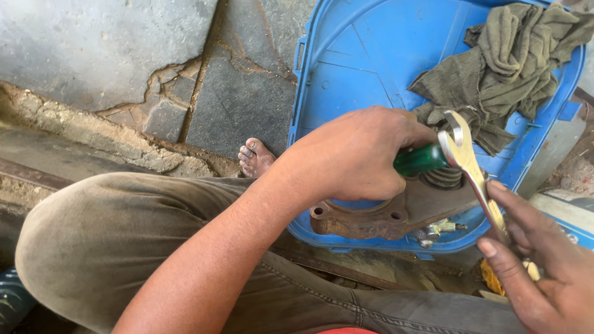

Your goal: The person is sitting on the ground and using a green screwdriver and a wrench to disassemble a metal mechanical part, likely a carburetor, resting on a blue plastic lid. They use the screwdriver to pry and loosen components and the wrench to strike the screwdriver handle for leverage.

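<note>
Blue plastic lid (359, 55) lies on cracked stone floor (124, 55), olive rag (513, 55) bunched at its far corner. Rusty flanged metal part (377, 219) sits on lid's near edge. Left hand (359, 158) wraps a green-handled tool (421, 159) over the part. Right hand (544, 272) pinches shaft of an open-end spanner (470, 170), head up, touching the green handle.

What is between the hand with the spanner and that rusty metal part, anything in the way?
Nothing visible blocks it. The right hand holds the spanner, whose open end sits just above the rusty metal part. The left hand grips a green-handled tool on that part, beside the spanner head rather than under it.
</note>
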